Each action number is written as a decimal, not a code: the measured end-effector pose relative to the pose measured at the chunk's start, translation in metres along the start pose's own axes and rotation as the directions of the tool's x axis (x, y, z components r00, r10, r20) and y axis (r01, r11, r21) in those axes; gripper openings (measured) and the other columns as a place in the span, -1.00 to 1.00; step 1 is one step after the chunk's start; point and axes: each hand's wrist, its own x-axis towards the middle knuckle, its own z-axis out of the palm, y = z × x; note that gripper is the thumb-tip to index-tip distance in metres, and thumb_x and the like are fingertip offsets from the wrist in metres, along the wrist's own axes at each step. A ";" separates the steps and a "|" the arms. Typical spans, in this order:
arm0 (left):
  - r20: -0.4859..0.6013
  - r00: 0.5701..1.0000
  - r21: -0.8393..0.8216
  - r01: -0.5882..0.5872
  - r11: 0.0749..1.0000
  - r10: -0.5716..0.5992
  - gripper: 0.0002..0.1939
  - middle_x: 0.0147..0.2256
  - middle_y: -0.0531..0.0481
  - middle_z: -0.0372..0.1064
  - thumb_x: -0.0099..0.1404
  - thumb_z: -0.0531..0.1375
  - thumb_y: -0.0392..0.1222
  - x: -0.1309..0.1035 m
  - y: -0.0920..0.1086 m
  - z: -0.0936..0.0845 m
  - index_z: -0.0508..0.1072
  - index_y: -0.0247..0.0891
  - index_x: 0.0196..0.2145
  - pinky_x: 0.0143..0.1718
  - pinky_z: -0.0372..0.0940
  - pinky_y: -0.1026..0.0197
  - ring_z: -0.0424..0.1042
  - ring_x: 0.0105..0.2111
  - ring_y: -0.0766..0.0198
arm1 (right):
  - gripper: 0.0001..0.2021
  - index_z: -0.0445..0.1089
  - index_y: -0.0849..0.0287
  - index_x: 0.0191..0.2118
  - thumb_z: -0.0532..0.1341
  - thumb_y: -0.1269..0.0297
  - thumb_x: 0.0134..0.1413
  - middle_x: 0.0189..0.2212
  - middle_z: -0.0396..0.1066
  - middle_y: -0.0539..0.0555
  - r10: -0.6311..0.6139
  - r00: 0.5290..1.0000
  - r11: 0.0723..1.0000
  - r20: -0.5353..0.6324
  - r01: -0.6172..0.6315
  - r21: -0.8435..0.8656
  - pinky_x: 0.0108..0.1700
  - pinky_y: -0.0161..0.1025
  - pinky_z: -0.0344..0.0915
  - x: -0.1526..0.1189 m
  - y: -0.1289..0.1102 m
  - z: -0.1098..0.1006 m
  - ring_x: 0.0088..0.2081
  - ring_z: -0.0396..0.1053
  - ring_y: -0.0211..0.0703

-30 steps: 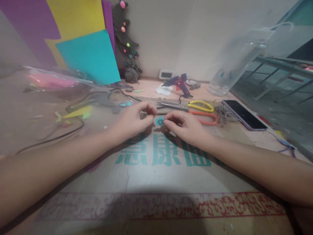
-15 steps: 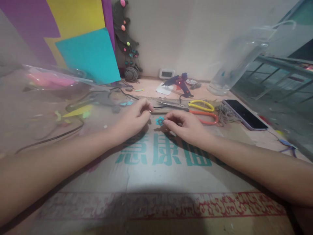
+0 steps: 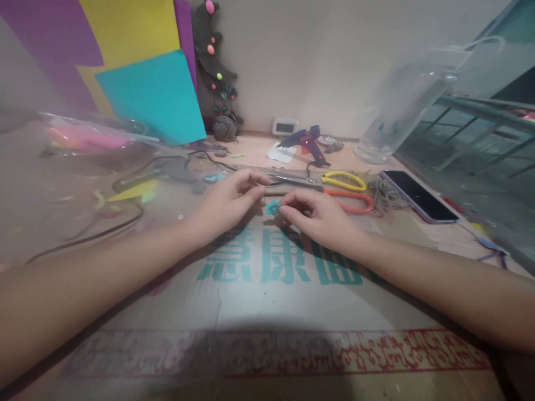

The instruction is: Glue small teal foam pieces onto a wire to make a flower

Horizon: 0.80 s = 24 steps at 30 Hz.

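Between thumb and fingertips, my right hand (image 3: 315,211) pinches a small teal flower (image 3: 273,208) with a darker ring at its middle. The flower is held just above the cardboard sheet (image 3: 267,309), its petals facing left. My left hand (image 3: 236,197) is beside it on the left, thumb and index finger stretched toward the flower with a small gap between them. I see nothing held in the left hand. Just beyond both hands lie scissors (image 3: 345,181) with one yellow and one orange handle, blades pointing left.
A glue gun (image 3: 307,143) with a red light rests at the back near a small digital clock (image 3: 285,126). To the right are grey yarn (image 3: 387,195), a phone (image 3: 420,196) and a clear jug (image 3: 388,122). Coloured sheets (image 3: 152,100) stand at the left; a dark cord (image 3: 87,236) crosses there.
My left hand has shifted slightly right, its thumb and index finger parting and reaching closer to the flower. The right hand keeps its pinch on the flower, almost unmoved.
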 end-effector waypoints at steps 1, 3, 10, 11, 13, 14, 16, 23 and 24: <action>0.004 1.000 0.008 -0.004 1.000 0.004 -0.79 -0.36 0.01 0.48 0.35 0.14 -0.08 0.000 0.000 0.000 0.43 -0.23 -0.14 -0.34 0.32 0.24 0.46 -0.39 0.27 | -0.83 0.44 0.21 -0.33 0.18 0.24 0.17 -0.50 0.43 0.00 0.000 1.000 1.000 0.000 0.000 -0.005 -0.43 -0.31 0.19 0.000 0.000 0.000 -0.49 0.27 -0.29; 0.004 1.000 0.013 0.021 1.000 -0.021 -0.80 -0.33 0.00 0.51 0.35 0.15 -0.08 0.000 0.001 0.000 0.45 -0.24 -0.20 -0.33 0.33 0.25 0.47 -0.38 0.28 | -0.83 0.44 0.21 -0.33 0.18 0.24 0.18 -0.49 0.44 0.01 0.004 1.000 1.000 0.000 -0.004 -0.002 -0.43 -0.31 0.20 0.000 -0.001 0.000 -0.49 0.29 -0.28; -0.042 0.998 0.119 0.049 0.992 -0.044 -0.86 -0.27 -0.02 0.55 0.24 0.24 -0.16 0.000 0.007 0.000 0.52 -0.23 -0.25 -0.25 0.36 0.22 0.49 -0.31 0.23 | -0.83 0.42 0.21 -0.30 0.18 0.22 0.20 -0.46 0.48 0.02 0.013 1.000 0.997 0.006 -0.014 0.071 -0.39 -0.30 0.27 -0.001 0.000 0.000 -0.45 0.37 -0.26; -0.043 0.999 0.135 0.035 0.990 -0.030 -0.85 -0.26 -0.02 0.56 0.24 0.25 -0.14 0.000 0.007 0.000 0.52 -0.23 -0.26 -0.24 0.36 0.21 0.49 -0.29 0.21 | -0.84 0.42 0.21 -0.30 0.18 0.22 0.20 -0.46 0.47 0.02 0.014 1.000 0.996 0.003 -0.015 0.085 -0.39 -0.30 0.27 -0.001 0.001 0.000 -0.45 0.38 -0.26; -0.033 0.999 0.129 0.025 0.991 -0.021 -0.78 -0.28 -0.02 0.56 0.29 0.20 -0.05 -0.001 0.005 -0.001 0.52 -0.24 -0.23 -0.25 0.35 0.21 0.49 -0.31 0.20 | -0.84 0.40 0.20 -0.31 0.18 0.22 0.20 -0.47 0.46 0.01 0.019 1.000 0.994 -0.009 -0.018 0.109 -0.38 -0.29 0.28 -0.001 0.001 0.001 -0.45 0.38 -0.26; -0.026 0.999 0.118 0.027 0.993 -0.024 -0.72 -0.31 -0.03 0.55 0.33 0.16 0.01 -0.001 0.004 -0.001 0.52 -0.24 -0.21 -0.28 0.35 0.21 0.49 -0.33 0.21 | -0.84 0.40 0.20 -0.32 0.18 0.22 0.20 -0.48 0.45 0.00 0.022 1.000 0.993 -0.013 -0.020 0.116 -0.38 -0.29 0.28 -0.001 0.001 0.001 -0.45 0.38 -0.26; -0.005 1.000 0.120 0.024 0.993 -0.024 -0.61 -0.36 -0.03 0.54 0.38 0.06 0.10 -0.002 0.003 -0.001 0.52 -0.24 -0.20 -0.34 0.33 0.21 0.48 -0.38 0.20 | -0.83 0.38 0.19 -0.34 0.18 0.22 0.20 -0.50 0.43 -0.01 0.026 1.000 0.992 -0.017 -0.023 0.125 -0.40 -0.30 0.26 -0.001 0.001 0.001 -0.46 0.36 -0.26; 0.078 0.997 0.296 -0.041 0.954 0.019 -0.66 -0.39 0.00 0.55 0.32 0.12 0.08 -0.003 0.006 0.002 0.54 -0.20 -0.37 -0.32 0.26 0.21 0.46 -0.35 0.19 | -0.83 0.40 0.19 -0.33 0.17 0.22 0.22 -0.52 0.40 -0.04 0.042 0.999 0.990 -0.013 -0.039 0.139 -0.43 -0.32 0.23 -0.002 -0.003 0.000 -0.50 0.32 -0.29; 0.080 0.997 0.300 -0.042 0.953 0.019 -0.66 -0.40 0.01 0.54 0.32 0.11 0.07 -0.003 0.006 0.002 0.54 -0.20 -0.38 -0.33 0.25 0.21 0.45 -0.37 0.19 | -0.82 0.40 0.18 -0.33 0.16 0.22 0.23 -0.51 0.41 -0.03 0.035 0.999 0.992 -0.014 -0.033 0.125 -0.42 -0.31 0.23 -0.002 -0.003 0.000 -0.48 0.33 -0.29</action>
